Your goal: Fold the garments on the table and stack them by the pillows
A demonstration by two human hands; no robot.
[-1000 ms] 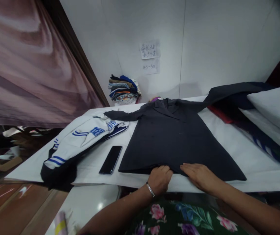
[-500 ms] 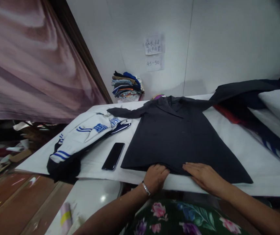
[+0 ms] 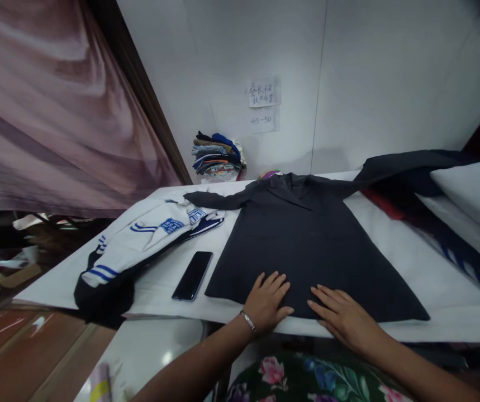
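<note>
The dark jacket (image 3: pixel 302 245) lay spread on the white-covered table (image 3: pixel 466 330), directly ahead of the fingers (image 3: pixel 274 283), its long axis running away from the person, collar at the far side and hem nearest. Left hand (image 3: pixel 265 307) and right hand (image 3: pixel 344 318) were about equally near, resting at the hem's middle, apart from each other, fingers extended, slightly spread, touching the fabric without gripping anything.

Matt cloth jacket (image 3: pixel 302 245); phone (image 3: pixel 193 275) (glossy, smooth).
</note>
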